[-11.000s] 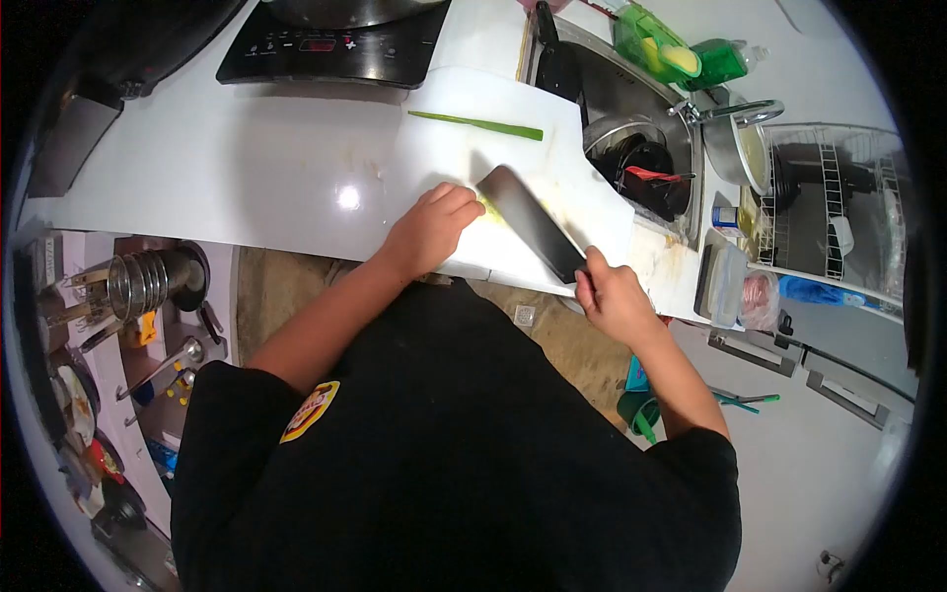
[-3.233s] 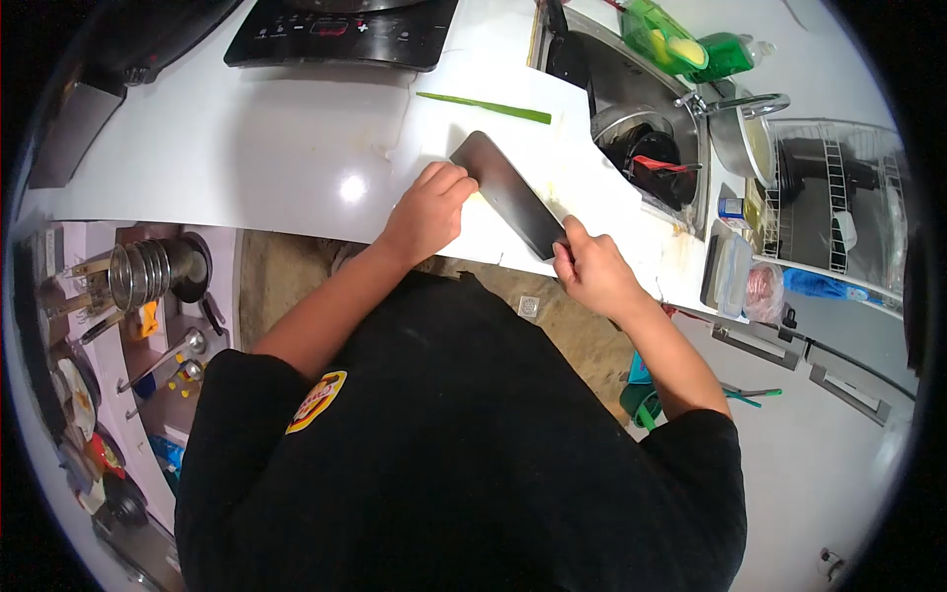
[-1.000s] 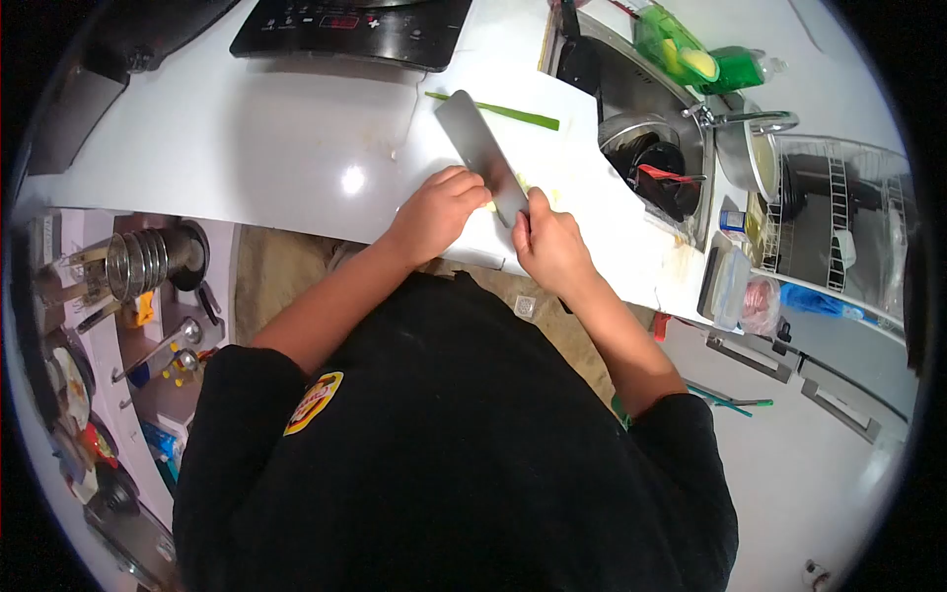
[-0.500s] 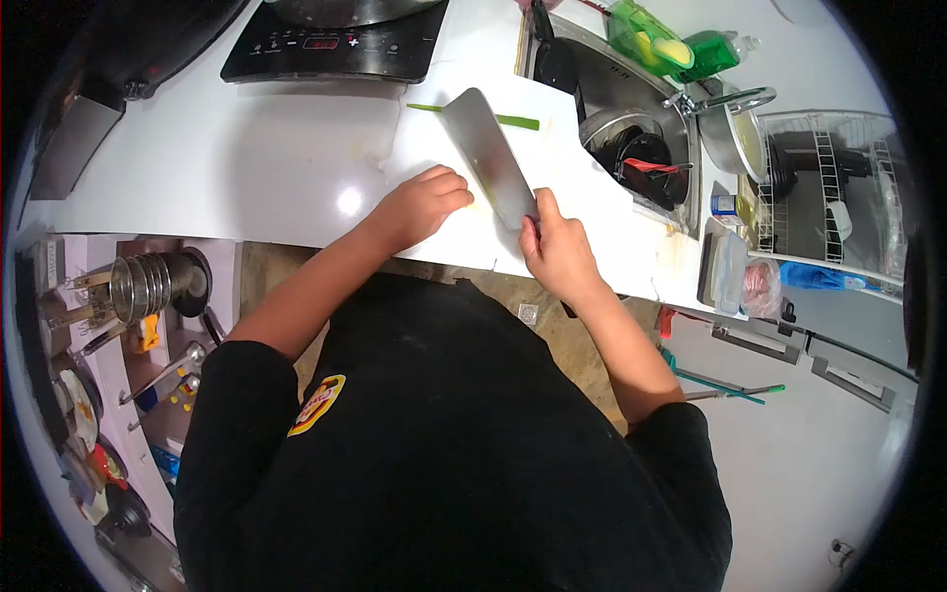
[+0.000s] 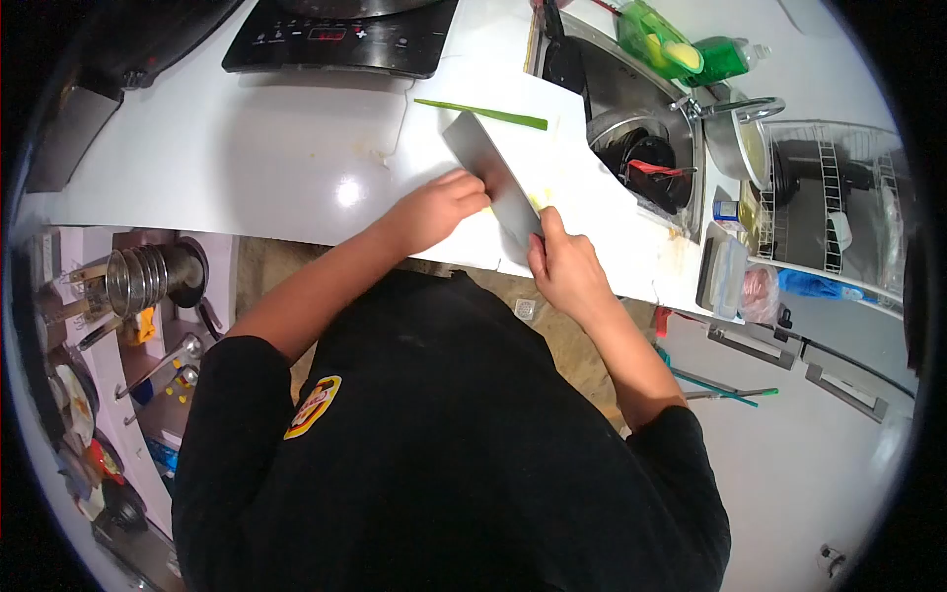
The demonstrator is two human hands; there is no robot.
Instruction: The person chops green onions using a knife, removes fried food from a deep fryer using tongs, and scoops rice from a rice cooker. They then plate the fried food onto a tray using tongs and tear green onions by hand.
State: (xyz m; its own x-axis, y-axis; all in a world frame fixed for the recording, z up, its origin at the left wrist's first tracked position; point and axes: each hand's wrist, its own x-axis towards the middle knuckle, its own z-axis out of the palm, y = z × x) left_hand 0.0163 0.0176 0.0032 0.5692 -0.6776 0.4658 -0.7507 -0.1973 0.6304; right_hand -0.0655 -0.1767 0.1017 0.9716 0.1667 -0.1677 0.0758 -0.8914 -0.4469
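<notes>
My right hand (image 5: 572, 271) is closed on the handle of a wide-bladed knife (image 5: 490, 170), whose blade points up and to the left. Against the blade's left side, my left hand (image 5: 441, 209) has its fingers curled and pressed together; what they hold, if anything, is hidden. Small pale yellow-green bits (image 5: 540, 198) lie on the white surface (image 5: 582, 222) to the right of the blade. A long green stalk (image 5: 481, 113) lies just beyond the knife's tip.
A black induction cooker (image 5: 340, 41) with a pot stands at the back. To the right, the sink (image 5: 636, 94) holds black dishes, with a faucet (image 5: 735, 107) and green bottle (image 5: 723, 60) beside it. Strainers (image 5: 138, 279) hang at the left below the counter.
Since half a second ago, the knife has come down beside my left fingers, and its tip no longer covers the green stalk. Over the longer span, the blade has turned more upright.
</notes>
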